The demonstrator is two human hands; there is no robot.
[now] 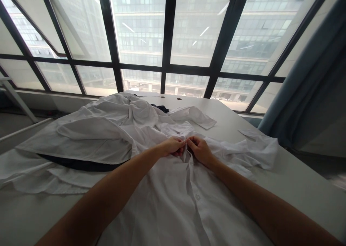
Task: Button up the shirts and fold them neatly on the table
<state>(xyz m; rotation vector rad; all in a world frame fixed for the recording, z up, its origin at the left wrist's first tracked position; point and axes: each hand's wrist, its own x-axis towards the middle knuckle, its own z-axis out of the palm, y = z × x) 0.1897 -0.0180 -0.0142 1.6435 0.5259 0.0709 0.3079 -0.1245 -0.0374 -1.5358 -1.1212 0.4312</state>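
Note:
A white button-up shirt (pixel 162 188) lies front side up on the table, its collar pointing away from me. Just below the collar (pixel 180 130), my left hand (pixel 174 146) pinches one edge of the front opening. My right hand (pixel 199 149) grips the other edge close beside it, fingertips almost meeting. Whatever sits between the fingertips is hidden. Down the front runs the button placket, with a small button (pixel 198 197) showing below the hands. The lower part of the opening hangs apart. One sleeve (pixel 259 148) stretches out to the right.
More white garments (pixel 94 130) are heaped on the left of the white table (pixel 297 181), with dark fabric (pixel 81 164) showing beneath. A small dark bundle (pixel 160 108) lies behind them. Large windows stand beyond the table, and a blue-grey curtain (pixel 300 84) hangs at right.

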